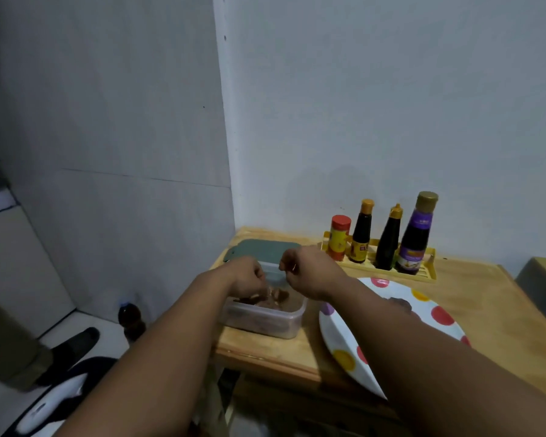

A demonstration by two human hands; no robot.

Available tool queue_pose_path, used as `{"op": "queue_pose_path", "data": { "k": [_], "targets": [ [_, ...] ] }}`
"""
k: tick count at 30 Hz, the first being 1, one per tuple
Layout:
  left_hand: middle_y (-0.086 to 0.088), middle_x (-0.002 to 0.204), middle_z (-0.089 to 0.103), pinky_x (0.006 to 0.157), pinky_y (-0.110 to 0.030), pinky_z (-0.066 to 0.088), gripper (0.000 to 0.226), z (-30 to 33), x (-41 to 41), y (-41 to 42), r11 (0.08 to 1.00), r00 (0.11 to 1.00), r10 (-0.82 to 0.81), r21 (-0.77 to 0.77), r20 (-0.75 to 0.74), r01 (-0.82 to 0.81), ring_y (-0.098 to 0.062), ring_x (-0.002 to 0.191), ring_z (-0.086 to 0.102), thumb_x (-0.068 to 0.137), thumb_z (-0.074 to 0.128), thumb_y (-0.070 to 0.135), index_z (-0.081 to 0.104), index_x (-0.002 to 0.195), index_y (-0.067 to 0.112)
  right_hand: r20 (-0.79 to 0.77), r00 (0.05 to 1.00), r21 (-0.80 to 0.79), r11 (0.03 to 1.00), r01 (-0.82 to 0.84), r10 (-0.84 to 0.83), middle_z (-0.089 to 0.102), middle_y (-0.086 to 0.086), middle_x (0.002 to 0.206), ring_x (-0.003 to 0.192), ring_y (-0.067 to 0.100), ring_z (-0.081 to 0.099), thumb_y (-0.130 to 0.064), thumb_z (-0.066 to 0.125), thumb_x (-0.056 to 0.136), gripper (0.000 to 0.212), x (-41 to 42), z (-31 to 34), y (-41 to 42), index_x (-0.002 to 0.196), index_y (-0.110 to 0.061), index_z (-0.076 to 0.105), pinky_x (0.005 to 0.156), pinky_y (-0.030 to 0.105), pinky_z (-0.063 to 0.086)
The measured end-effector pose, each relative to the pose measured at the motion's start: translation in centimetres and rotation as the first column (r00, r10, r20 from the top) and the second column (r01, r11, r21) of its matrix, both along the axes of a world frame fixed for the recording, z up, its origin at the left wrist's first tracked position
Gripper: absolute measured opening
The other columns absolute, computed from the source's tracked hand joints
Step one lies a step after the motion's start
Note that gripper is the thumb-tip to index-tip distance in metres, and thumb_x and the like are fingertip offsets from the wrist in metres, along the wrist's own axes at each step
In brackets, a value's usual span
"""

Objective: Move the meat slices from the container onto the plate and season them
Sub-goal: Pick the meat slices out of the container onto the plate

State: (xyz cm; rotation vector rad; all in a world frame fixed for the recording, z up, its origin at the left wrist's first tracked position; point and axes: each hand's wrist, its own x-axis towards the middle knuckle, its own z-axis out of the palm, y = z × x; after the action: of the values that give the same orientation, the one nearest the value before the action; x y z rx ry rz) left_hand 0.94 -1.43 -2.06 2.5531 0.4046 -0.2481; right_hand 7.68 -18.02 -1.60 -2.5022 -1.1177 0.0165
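Note:
A clear plastic container with brown meat slices stands at the left end of the wooden table. My left hand reaches into it with curled fingers touching the meat; whether it grips a slice is hidden. My right hand hovers above the container's far right corner, fingers curled, seemingly holding nothing. To the right lies a white plate with red, yellow and purple dots. One dark meat slice lies on it, partly behind my right forearm.
A grey-green lid lies behind the container. A yellow rack at the back holds a red-capped spice jar and three dark sauce bottles. A dark bottle stands on the floor left of the table.

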Motion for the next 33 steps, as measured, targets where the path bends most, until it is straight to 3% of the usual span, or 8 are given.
{"op": "queue_pose_path", "data": {
  "k": [4,7,16,20,24,27,30,33],
  "targets": [
    [-0.005,0.1,0.075,0.093,-0.046,0.055,0.029,-0.6,0.0,0.0,0.999,0.992,-0.025,0.036,-0.127,0.029,-0.023,0.096,0.067,0.074,0.078,0.033,0.078,0.096,0.013,0.036,0.998,-0.141,0.989,-0.043,0.048,0.071,-0.002,0.1,0.098,0.022,0.064,-0.016,0.061,0.085,0.024,-0.2,-0.7,0.4,0.106,-0.022,0.069,0.08,0.034,0.052],
    [-0.004,0.106,0.074,0.096,-0.044,0.054,0.031,-0.9,0.4,-0.1,0.997,0.988,-0.035,0.068,-0.153,0.046,-0.022,0.101,0.066,0.076,0.079,0.034,0.077,0.101,0.016,0.075,0.995,-0.192,0.98,-0.055,0.071,0.071,-0.003,0.105,0.1,0.022,0.064,-0.019,0.064,0.087,0.024,-0.2,-1.1,0.8,0.109,-0.025,0.068,0.078,0.03,0.048],
    [0.002,0.104,0.073,0.093,-0.04,0.055,0.032,-1.1,1.0,-0.5,0.988,0.979,-0.075,0.116,-0.189,0.098,-0.02,0.099,0.063,0.073,0.081,0.041,0.078,0.099,0.022,0.115,0.989,-0.25,0.967,-0.058,0.089,0.071,-0.002,0.107,0.099,0.023,0.064,-0.026,0.066,0.087,0.025,0.0,-1.3,1.5,0.112,-0.026,0.069,0.078,0.031,0.049],
    [0.003,0.081,0.07,0.069,-0.032,0.05,0.011,-1.0,1.1,-0.7,0.986,0.986,-0.09,0.127,-0.141,0.109,-0.018,0.081,0.062,0.075,0.078,0.033,0.072,0.075,0.024,0.1,0.992,-0.232,0.971,-0.057,0.082,0.072,-0.002,0.105,0.097,0.022,0.064,-0.028,0.067,0.087,0.023,0.1,-1.4,1.4,0.11,-0.027,0.069,0.077,0.031,0.049],
    [-0.002,0.066,0.058,0.06,-0.03,0.043,0.02,-1.0,0.9,-1.1,0.985,0.993,-0.085,0.141,-0.082,0.096,-0.018,0.064,0.05,0.077,0.074,0.023,0.061,0.063,0.018,0.038,0.997,-0.188,0.98,-0.063,0.072,0.071,-0.001,0.104,0.096,0.022,0.064,-0.023,0.066,0.087,0.02,0.2,-1.3,1.2,0.107,-0.025,0.07,0.079,0.032,0.053],
    [-0.005,0.071,0.059,0.065,-0.036,0.048,0.009,-0.8,0.6,-0.8,0.99,0.996,-0.071,0.119,-0.049,0.076,-0.019,0.068,0.051,0.078,0.071,0.018,0.068,0.072,0.012,-0.044,0.998,-0.107,0.993,-0.057,0.052,0.071,0.001,0.103,0.094,0.021,0.064,-0.014,0.065,0.087,0.02,0.4,-1.4,1.0,0.105,-0.02,0.071,0.081,0.034,0.056],
    [-0.006,0.076,0.062,0.073,-0.037,0.053,0.016,-0.8,0.4,-0.4,0.997,0.998,-0.056,0.051,-0.023,0.057,-0.018,0.073,0.055,0.078,0.071,0.014,0.074,0.088,0.002,-0.079,0.996,-0.068,0.996,-0.054,0.049,0.071,0.001,0.102,0.092,0.019,0.065,-0.01,0.063,0.088,0.02,0.5,-1.3,0.8,0.103,-0.019,0.072,0.08,0.034,0.057],
    [-0.009,0.074,0.063,0.069,-0.037,0.054,0.015,-0.8,0.3,-0.1,0.999,1.0,-0.024,-0.021,0.018,0.025,-0.019,0.069,0.057,0.078,0.071,0.012,0.074,0.085,0.0,-0.103,0.994,-0.034,0.998,-0.052,0.048,0.071,0.002,0.103,0.093,0.019,0.065,-0.009,0.062,0.087,0.021,0.5,-1.2,0.6,0.104,-0.017,0.072,0.083,0.036,0.057]
  ]
}}
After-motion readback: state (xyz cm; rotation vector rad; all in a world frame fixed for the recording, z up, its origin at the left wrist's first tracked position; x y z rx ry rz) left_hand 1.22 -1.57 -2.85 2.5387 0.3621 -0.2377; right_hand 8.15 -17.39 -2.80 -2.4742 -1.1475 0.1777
